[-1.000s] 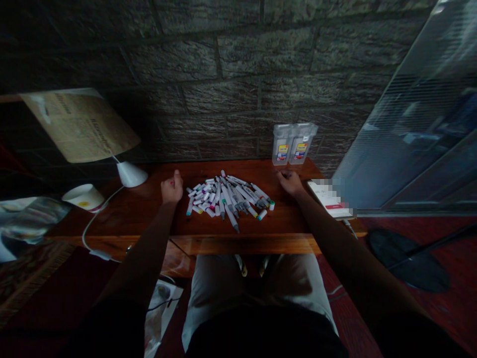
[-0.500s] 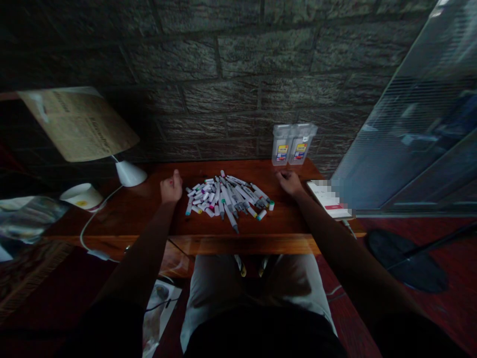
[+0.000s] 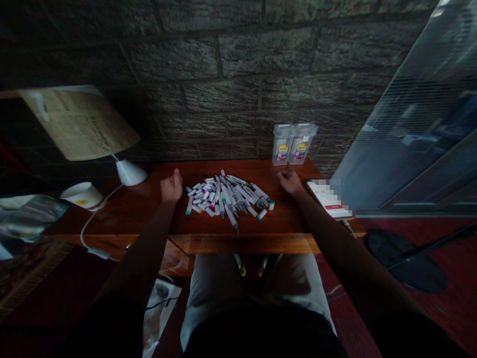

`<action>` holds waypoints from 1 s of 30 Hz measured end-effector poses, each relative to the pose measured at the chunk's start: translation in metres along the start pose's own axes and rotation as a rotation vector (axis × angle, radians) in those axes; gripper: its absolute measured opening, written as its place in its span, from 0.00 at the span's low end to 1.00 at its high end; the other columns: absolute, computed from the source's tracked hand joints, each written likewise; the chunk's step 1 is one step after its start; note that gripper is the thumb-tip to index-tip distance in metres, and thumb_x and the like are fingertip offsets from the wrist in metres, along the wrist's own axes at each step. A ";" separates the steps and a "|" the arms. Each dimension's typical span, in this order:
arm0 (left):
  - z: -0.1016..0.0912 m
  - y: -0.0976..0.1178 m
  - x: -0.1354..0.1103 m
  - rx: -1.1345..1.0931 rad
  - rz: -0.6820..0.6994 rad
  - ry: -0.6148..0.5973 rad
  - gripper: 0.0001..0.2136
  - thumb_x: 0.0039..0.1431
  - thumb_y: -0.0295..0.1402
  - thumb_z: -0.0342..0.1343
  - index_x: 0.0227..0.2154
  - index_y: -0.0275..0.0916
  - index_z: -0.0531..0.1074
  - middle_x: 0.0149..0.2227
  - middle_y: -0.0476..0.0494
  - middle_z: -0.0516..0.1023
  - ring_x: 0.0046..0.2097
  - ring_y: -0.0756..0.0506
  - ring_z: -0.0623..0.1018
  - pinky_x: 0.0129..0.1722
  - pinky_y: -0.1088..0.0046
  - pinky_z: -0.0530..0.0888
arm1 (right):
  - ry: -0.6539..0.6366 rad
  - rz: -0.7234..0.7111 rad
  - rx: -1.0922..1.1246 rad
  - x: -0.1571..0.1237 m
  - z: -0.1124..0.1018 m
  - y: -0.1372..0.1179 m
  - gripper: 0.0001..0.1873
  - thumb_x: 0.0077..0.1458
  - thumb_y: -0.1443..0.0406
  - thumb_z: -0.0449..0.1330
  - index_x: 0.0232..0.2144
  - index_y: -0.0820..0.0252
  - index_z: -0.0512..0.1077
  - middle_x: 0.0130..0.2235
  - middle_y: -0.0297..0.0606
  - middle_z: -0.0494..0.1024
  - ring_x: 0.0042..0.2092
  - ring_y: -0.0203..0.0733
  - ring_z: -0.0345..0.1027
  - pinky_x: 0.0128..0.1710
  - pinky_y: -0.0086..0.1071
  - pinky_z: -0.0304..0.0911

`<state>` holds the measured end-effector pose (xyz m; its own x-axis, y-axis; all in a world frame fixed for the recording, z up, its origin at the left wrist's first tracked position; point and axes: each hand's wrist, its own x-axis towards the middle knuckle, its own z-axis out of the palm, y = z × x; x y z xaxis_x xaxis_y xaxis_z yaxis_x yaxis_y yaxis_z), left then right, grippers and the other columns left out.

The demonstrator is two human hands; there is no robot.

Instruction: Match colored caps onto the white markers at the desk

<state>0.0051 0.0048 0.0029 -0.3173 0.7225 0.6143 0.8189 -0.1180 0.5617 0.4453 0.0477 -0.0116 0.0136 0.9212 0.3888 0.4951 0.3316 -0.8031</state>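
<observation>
1. Slim grey-and-white markers [image 3: 230,199] and stubby caps [image 3: 189,206] lie heaped mid-counter, on the glossy reddish wood counter [image 3: 149,214].
2. Boxy clear plastic cases [image 3: 281,144] stand behind, before the rough block wall [image 3: 238,84].
3. Left of the heap, the left hand [image 3: 172,187] curls fistlike, thumb raised.
4. Opposite, the right hand's [image 3: 289,182] fingers bend inward; how tightly, I cannot tell.

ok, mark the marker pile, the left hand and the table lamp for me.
Marker pile [image 3: 229,195]: head view, on the barrels near its middle.
Left hand [image 3: 172,188]: head view, on the middle of the hand.
Table lamp [image 3: 80,124]: head view, on its printed shade.
</observation>
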 end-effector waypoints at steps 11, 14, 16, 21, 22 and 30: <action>0.001 -0.002 0.000 0.011 0.050 -0.010 0.25 0.68 0.45 0.37 0.16 0.42 0.60 0.18 0.46 0.67 0.25 0.47 0.71 0.33 0.70 0.67 | -0.012 -0.024 -0.035 -0.001 -0.001 -0.002 0.31 0.52 0.38 0.52 0.16 0.55 0.57 0.18 0.30 0.58 0.24 0.35 0.50 0.25 0.33 0.47; 0.000 0.007 -0.002 -0.026 0.106 -0.050 0.20 0.66 0.46 0.43 0.22 0.40 0.66 0.21 0.47 0.69 0.26 0.48 0.70 0.31 0.71 0.66 | -0.006 -0.041 -0.053 -0.001 -0.003 -0.001 0.32 0.52 0.38 0.52 0.15 0.55 0.57 0.18 0.30 0.58 0.24 0.36 0.52 0.26 0.33 0.48; -0.001 0.021 -0.004 -0.078 0.165 -0.115 0.18 0.63 0.48 0.48 0.28 0.40 0.70 0.23 0.48 0.72 0.26 0.49 0.71 0.30 0.72 0.66 | -0.014 -0.053 -0.065 -0.001 -0.002 -0.001 0.32 0.53 0.38 0.52 0.15 0.55 0.57 0.17 0.31 0.58 0.24 0.36 0.53 0.26 0.32 0.49; -0.007 0.074 -0.013 -0.179 0.369 -0.541 0.16 0.60 0.48 0.53 0.31 0.41 0.76 0.31 0.47 0.80 0.32 0.47 0.77 0.34 0.72 0.69 | -0.196 -0.160 0.015 -0.011 0.007 -0.018 0.29 0.54 0.40 0.55 0.18 0.57 0.64 0.21 0.31 0.64 0.26 0.35 0.55 0.28 0.31 0.52; -0.010 0.085 -0.016 -0.168 0.406 -0.619 0.15 0.60 0.48 0.54 0.30 0.41 0.76 0.30 0.47 0.80 0.32 0.47 0.77 0.34 0.72 0.69 | -0.256 -0.179 0.038 -0.013 0.010 -0.024 0.28 0.54 0.41 0.56 0.20 0.58 0.67 0.23 0.32 0.67 0.27 0.36 0.57 0.29 0.31 0.54; -0.035 0.152 -0.063 -0.185 0.779 -0.852 0.09 0.59 0.40 0.60 0.39 0.44 0.78 0.35 0.47 0.81 0.36 0.47 0.79 0.39 0.72 0.70 | -0.349 -0.167 0.133 -0.021 0.014 -0.042 0.26 0.51 0.42 0.59 0.23 0.58 0.73 0.26 0.34 0.74 0.30 0.39 0.64 0.33 0.32 0.59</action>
<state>0.1332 -0.0823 0.0691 0.7211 0.6257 0.2975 0.5459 -0.7776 0.3120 0.4119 0.0174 0.0075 -0.3641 0.8588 0.3605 0.3483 0.4845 -0.8025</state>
